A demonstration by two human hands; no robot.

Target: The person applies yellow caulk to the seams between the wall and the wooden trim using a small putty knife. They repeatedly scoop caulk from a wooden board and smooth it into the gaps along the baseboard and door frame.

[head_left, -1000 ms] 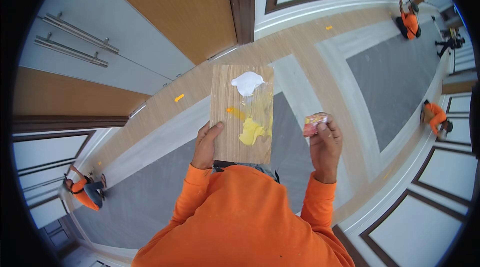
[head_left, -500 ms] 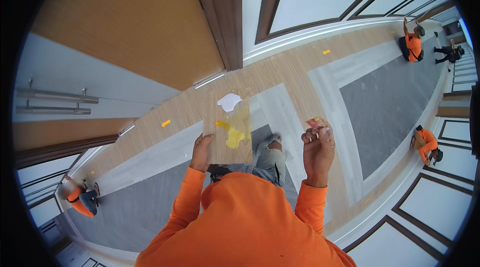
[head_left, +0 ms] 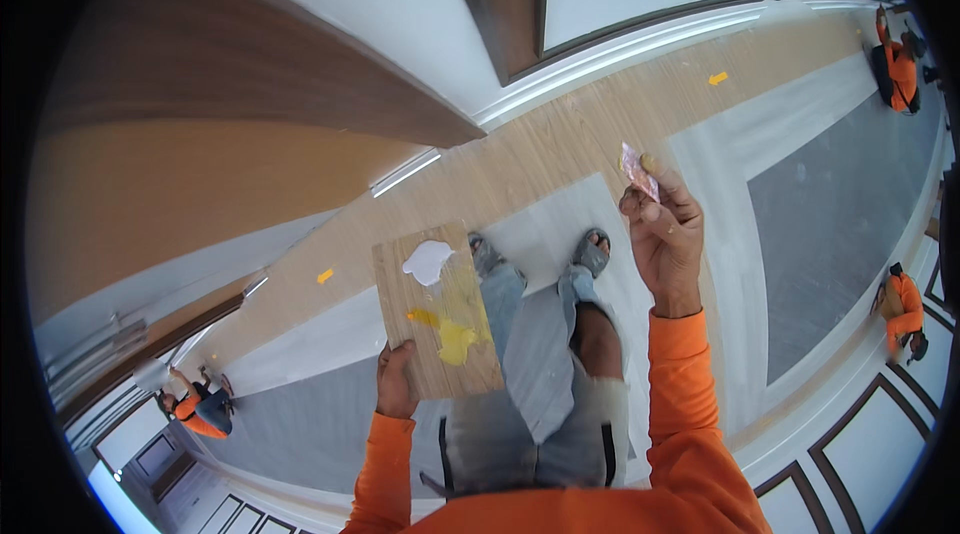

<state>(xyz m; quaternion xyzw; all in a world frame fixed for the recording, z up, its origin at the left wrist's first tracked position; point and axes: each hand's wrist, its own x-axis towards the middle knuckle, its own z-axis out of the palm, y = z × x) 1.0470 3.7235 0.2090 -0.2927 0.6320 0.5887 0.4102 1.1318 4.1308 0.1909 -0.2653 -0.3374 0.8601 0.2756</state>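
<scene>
Wooden board is clamped in the left grip while the right grip pinches a pinkish packet.

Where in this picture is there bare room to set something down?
The board is bare between its left edge and the white blob and orange streak, above the left hand. Yellow smears crowd its right side. The dark grey floor past the right hand, edged by pale strips, also looks free.

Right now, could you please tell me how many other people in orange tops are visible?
3: the upper-right person, the right-hand person below that one, and the lower-left person. More may be hidden beyond the dark rim.
</scene>
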